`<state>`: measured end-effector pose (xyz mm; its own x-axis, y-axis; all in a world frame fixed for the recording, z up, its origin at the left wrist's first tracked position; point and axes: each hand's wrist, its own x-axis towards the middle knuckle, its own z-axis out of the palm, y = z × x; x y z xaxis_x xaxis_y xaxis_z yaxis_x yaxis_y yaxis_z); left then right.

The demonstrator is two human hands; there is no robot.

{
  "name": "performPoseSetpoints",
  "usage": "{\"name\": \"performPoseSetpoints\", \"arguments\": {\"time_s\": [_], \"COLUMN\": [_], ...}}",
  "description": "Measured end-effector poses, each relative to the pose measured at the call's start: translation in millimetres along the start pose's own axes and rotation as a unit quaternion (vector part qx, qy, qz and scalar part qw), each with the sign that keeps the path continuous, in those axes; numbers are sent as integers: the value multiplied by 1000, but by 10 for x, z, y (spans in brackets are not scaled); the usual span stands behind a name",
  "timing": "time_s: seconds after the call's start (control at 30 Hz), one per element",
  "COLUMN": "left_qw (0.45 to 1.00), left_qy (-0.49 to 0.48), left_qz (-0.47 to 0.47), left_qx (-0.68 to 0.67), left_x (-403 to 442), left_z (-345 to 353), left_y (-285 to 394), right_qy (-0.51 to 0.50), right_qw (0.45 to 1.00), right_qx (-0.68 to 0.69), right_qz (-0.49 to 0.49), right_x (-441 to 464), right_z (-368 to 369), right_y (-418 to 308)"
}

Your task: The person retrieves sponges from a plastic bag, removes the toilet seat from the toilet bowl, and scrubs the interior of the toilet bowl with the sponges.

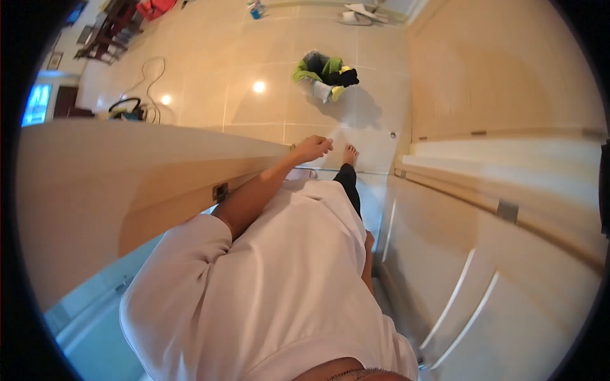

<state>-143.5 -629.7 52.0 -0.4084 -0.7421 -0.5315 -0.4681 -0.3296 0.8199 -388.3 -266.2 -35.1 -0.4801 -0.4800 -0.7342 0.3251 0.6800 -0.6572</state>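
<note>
My left hand [314,148] is out in front of me, just past the edge of a light wooden door [152,149]. Its fingers are loosely bent and nothing shows in them. A strip of my right arm [368,263] shows beside my shirt; at its far end my right hand [368,239] is mostly hidden, its fingers out of sight. On the tiled floor ahead sits a heap of clothes [325,75] in green, grey, black and yellow, perhaps in a basket that I cannot make out. My bare foot [351,155] is on the floor near the doorway.
A white panelled door [445,273] and its frame stand close on my right, with a metal hinge plate [508,211]. At the left, a dark appliance [129,111] trails a cord [150,89] over the floor. Pale sandals [363,14] and a blue bottle [255,13] are farther off.
</note>
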Motion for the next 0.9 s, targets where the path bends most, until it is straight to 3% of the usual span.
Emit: {"name": "performPoseSetpoints", "arguments": {"time_s": [0.07,0.13,0.2,0.27,0.33,0.37,0.43,0.53,0.57,0.63,0.67,0.73,0.77,0.8,0.87,0.9], "left_qw": [998,989,953,910,903,896,855,794,787,695,690,752,789,788,911,912], "left_qy": [60,144,293,387,376,388,386,447,453,494,495,350,350,343,294,312], "left_qz": [14,-45,-80,-134,-174,-176,-121,-188,-189,-256,-257,-371,-351,-349,-240,-225], "left_qx": [1,7,-15,63,-115,-129,-325,-367,-375,-456,-461,-417,-362,-374,-162,-145], "left_x": [219,125,39,-109,-141,-116,-48,-149,-45,325,417,670,747,858,1107,1177], "left_z": [-245,-602,-851,-837,-758,-732,-754,-844,-824,-734,-780,-831,-847,-852,-1054,-1209], "left_y": [-306,-416,-748,-868,-1101,-1224,-1391,-761,-888,-1354,-1338,-1170,-1047,-1089,-1457,-1424], "right_qy": [-32,-58,-73,-75,-66,-65,-85,-87,-69,-91,-124,-149,-149,-173,-221,-244], "right_qw": [998,992,985,978,972,968,973,974,969,952,947,947,951,946,924,905], "right_qx": [-47,-90,-123,-149,-173,-187,-176,-196,-232,-292,-295,-283,-268,-270,-302,-336], "right_qz": [38,73,100,123,146,151,122,76,49,7,-21,-35,-32,-43,-72,-90], "right_x": [359,735,1128,1506,1870,2038,2527,3198,3343,3451,3540,3448,3316,3208,2982,2891], "right_z": [29,-14,29,57,135,117,89,364,536,1001,1278,1681,1979,2189,2545,2630], "right_y": [-371,-742,-1218,-1712,-2276,-2538,-3026,-3658,-3832,-4227,-4340,-4520,-4616,-4678,-4715,-4704]}}
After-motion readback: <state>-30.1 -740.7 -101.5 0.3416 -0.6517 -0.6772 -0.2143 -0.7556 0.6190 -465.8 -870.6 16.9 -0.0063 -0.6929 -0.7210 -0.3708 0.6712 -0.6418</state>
